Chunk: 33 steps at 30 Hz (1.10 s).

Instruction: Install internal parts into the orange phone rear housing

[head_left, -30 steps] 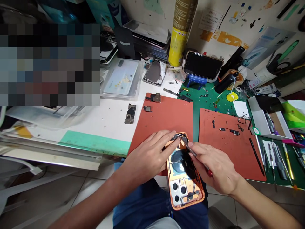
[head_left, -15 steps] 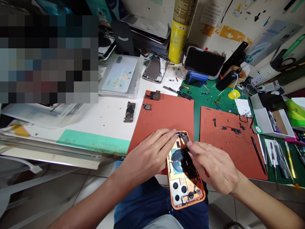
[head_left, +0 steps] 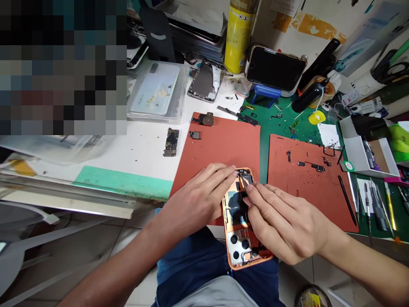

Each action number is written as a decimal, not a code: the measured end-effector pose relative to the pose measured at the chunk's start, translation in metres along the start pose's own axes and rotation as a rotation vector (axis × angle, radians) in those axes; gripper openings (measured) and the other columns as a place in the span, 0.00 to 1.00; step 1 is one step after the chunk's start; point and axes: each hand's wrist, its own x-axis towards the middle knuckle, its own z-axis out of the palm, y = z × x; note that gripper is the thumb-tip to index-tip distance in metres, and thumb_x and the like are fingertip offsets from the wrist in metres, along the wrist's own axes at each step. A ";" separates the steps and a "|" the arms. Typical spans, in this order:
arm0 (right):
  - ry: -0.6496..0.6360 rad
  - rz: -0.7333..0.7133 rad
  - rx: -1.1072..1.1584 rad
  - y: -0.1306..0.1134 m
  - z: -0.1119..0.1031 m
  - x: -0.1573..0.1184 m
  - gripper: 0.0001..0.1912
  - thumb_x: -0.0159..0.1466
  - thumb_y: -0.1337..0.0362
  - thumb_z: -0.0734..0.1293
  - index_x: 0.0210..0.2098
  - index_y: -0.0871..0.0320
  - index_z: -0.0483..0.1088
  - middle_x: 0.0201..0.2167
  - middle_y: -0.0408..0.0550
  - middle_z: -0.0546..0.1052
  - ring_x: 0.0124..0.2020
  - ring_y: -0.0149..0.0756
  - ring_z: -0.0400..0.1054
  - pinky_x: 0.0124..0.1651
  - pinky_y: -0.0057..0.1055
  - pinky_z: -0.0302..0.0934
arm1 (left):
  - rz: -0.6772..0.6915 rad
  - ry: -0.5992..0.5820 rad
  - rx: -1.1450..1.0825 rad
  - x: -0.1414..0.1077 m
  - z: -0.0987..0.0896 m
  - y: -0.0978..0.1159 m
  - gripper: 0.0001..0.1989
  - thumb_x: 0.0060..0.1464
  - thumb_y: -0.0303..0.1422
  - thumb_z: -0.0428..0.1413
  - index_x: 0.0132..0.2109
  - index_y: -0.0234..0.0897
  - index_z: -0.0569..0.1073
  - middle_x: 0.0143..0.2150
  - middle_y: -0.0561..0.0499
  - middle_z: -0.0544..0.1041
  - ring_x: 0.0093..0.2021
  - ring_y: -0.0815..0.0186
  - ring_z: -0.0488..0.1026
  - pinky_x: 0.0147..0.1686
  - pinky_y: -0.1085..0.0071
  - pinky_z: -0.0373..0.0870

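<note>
Our right hand [head_left: 283,221] pinches a slim tool [head_left: 245,187] at the far end of the orange phone shell [head_left: 234,217]; our left hand [head_left: 200,196] stretches along its edge, hold hidden. The shell lies between red mat [head_left: 223,145] and lap [head_left: 191,260].

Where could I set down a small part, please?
Mostly bare: white tabletop between the green strip and the clear plastic case, left of the circuit board; and the left red mat between the orange phone housing and black strip. Crowded: the green mat around the blue stand.
</note>
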 end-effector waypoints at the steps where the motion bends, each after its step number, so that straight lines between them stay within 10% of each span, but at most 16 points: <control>1: -0.014 -0.024 -0.014 0.000 -0.001 0.001 0.11 0.73 0.68 0.65 0.42 0.67 0.78 0.43 0.65 0.87 0.46 0.52 0.85 0.49 0.44 0.82 | 0.003 -0.001 0.002 0.000 0.000 0.000 0.21 0.67 0.22 0.59 0.64 0.18 0.72 0.63 0.31 0.79 0.61 0.44 0.74 0.63 0.47 0.80; 21: -0.188 -0.131 -0.027 0.005 -0.011 0.017 0.07 0.73 0.66 0.68 0.45 0.65 0.77 0.26 0.47 0.78 0.25 0.39 0.70 0.30 0.38 0.57 | -0.051 -0.004 -0.107 0.000 -0.001 -0.001 0.22 0.65 0.22 0.61 0.64 0.20 0.72 0.62 0.32 0.79 0.61 0.48 0.73 0.64 0.48 0.79; 33: -0.199 -0.122 0.017 0.009 -0.012 0.019 0.06 0.74 0.69 0.67 0.46 0.64 0.75 0.29 0.49 0.79 0.28 0.41 0.72 0.33 0.40 0.59 | -0.016 -0.028 -0.036 0.001 -0.002 0.000 0.24 0.64 0.21 0.61 0.65 0.16 0.71 0.62 0.31 0.78 0.62 0.45 0.72 0.66 0.48 0.77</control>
